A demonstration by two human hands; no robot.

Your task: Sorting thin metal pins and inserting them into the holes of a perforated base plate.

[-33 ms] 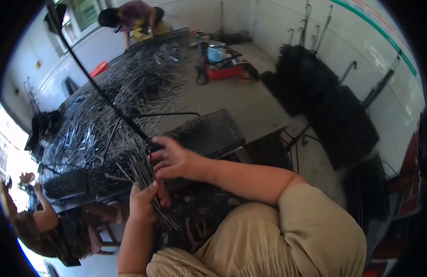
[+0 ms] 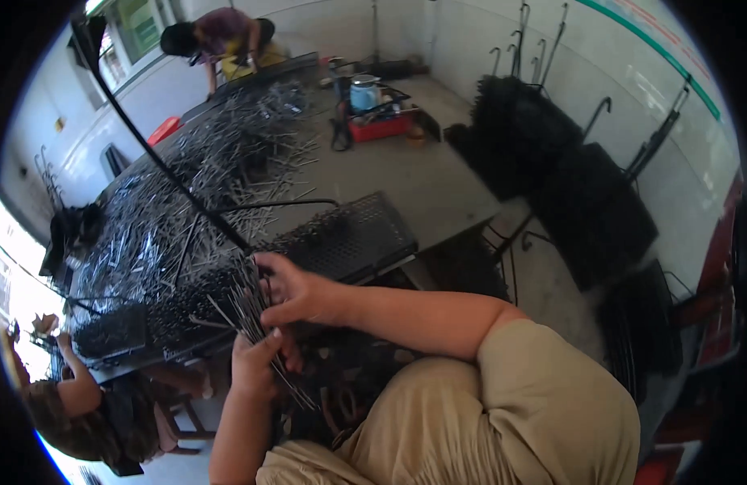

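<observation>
A loose bundle of thin dark metal rods [image 2: 246, 301] slants across my left hand [image 2: 257, 362], which is closed around its lower part; the rod ends stick out below the palm. At the upper right side of the bundle is my right hand [image 2: 296, 293]. Its fingers are curled and its thumb lies against the rods, but what it pinches is partly hidden. A long black bar [image 2: 159, 166] runs from the upper left down to just beside my right fingertips. Beyond the hands, a black perforated tray [image 2: 373, 230] lies along the table's near edge, with many short dark pieces on its left part.
A heap of thin dark rods [image 2: 179, 202] covers much of the grey table [image 2: 406, 170]. Farther back stand a red tray [image 2: 381, 126] and a blue mug [image 2: 364, 94]. Co-workers sit at the far end [image 2: 228, 40] and the left [image 2: 82, 404]. Black stacks [image 2: 587, 206] stand right.
My right hand's fingers have drawn in from a more spread pose, and its thumb has come down against the rods. My left hand keeps its hold. The whole view has shifted slightly.
</observation>
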